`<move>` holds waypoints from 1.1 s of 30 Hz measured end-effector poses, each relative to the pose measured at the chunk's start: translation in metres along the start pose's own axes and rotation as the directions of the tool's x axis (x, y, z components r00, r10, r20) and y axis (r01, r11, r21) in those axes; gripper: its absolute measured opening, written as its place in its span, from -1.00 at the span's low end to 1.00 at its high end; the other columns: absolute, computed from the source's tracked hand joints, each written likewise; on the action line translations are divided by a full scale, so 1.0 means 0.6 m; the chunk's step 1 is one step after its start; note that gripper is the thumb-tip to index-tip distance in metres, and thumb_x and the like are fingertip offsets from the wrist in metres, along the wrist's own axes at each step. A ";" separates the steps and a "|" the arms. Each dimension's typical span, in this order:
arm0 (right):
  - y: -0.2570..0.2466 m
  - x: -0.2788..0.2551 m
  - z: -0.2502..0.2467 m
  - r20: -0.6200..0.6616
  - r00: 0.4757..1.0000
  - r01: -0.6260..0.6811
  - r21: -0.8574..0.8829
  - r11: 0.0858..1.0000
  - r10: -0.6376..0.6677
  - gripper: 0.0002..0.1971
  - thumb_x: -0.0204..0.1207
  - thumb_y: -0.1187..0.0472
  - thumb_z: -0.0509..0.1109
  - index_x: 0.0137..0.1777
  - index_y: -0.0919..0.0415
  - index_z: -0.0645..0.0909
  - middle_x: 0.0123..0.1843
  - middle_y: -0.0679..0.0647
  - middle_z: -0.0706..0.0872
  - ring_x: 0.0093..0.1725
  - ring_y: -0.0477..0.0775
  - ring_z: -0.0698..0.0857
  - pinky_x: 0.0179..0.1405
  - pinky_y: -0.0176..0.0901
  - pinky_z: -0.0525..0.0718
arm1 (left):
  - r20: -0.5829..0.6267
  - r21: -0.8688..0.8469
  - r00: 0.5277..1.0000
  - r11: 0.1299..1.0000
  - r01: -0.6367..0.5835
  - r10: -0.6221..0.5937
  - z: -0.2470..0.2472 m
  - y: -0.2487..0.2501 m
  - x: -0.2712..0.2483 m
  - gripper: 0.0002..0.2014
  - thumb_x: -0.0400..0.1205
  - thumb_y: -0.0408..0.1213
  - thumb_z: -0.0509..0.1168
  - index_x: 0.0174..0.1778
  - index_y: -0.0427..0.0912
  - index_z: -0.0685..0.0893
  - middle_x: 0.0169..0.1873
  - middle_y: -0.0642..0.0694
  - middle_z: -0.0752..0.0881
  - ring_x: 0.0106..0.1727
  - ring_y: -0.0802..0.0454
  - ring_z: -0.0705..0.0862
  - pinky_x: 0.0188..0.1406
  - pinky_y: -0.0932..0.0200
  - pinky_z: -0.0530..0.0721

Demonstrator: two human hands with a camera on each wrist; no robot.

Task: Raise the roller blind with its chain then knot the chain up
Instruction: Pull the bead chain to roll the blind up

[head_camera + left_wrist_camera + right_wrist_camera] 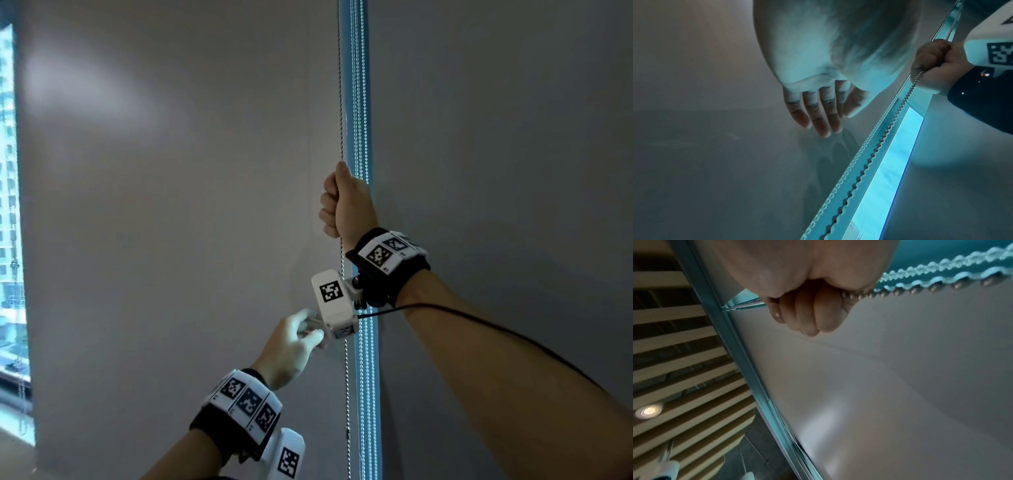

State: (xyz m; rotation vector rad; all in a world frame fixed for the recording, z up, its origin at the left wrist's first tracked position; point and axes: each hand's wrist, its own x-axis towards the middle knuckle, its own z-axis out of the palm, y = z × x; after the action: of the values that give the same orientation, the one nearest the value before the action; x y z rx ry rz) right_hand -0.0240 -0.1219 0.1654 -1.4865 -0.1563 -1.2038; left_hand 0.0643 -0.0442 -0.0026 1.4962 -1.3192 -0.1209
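Observation:
A grey roller blind (178,205) hangs down over the window. Its bead chain (340,102) runs vertically along the blind's right edge. My right hand (339,202) is a fist gripping that chain at mid height; the chain (900,292) enters the curled fingers (809,313), and my right hand (935,65) shows the same grip on the chain (879,141). My left hand (298,342) is lower and to the left, fingers (818,116) straight and spread close to the blind fabric (715,146), holding nothing. The right wrist camera partly hides its fingertips in the head view.
A second blind (496,171) hangs to the right, with a bright gap (366,377) and paler bead chains (359,102) between the two. Uncovered window (10,205) shows at far left. A slatted ceiling with a spotlight (647,411) is overhead.

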 end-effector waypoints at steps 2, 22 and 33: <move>0.009 -0.013 0.002 -0.001 1.000 0.029 -0.019 0.999 -0.029 -0.52 0.74 -0.06 -0.01 -0.45 0.04 0.21 -0.65 -0.15 0.18 -0.69 -0.14 0.08 -0.65 -0.45 0.06 | -0.012 -0.010 1.000 1.000 -0.009 0.008 -0.002 0.009 0.005 -0.76 0.56 -0.42 0.18 -0.14 0.03 0.67 -0.31 0.13 0.80 -0.27 0.28 0.70 -0.17 0.19 0.57; 0.108 -0.176 -0.038 0.144 0.984 -0.064 -0.243 0.968 0.101 -0.54 0.77 0.07 0.00 -0.42 0.14 0.30 -0.60 0.02 0.30 -0.63 0.02 0.32 -0.59 -0.31 0.28 | -0.064 -0.247 0.976 0.945 -0.216 0.206 -0.050 0.212 0.119 -0.61 0.77 -0.11 -0.07 0.16 -0.22 0.62 -0.09 -0.20 0.79 -0.14 -0.07 0.78 -0.15 0.09 0.72; 0.089 -0.183 -0.120 0.441 0.832 -0.324 -0.106 0.940 0.337 -0.64 0.28 0.03 0.25 -0.05 0.20 0.71 -0.27 0.18 0.69 -0.33 0.06 0.68 -0.30 -0.19 0.59 | -0.150 -0.370 0.955 0.882 -0.293 0.255 -0.032 0.300 0.092 -0.68 0.78 -0.17 -0.06 -0.29 -0.09 0.37 -0.61 0.10 0.24 -0.67 0.19 0.10 -0.68 0.41 0.03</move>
State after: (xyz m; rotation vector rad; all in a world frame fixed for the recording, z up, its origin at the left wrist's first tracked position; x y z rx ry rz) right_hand -0.0802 -0.1415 0.0371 -1.7194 -0.1865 -0.5661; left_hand -0.0178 -0.0372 0.1676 0.9573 -1.3245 -0.1167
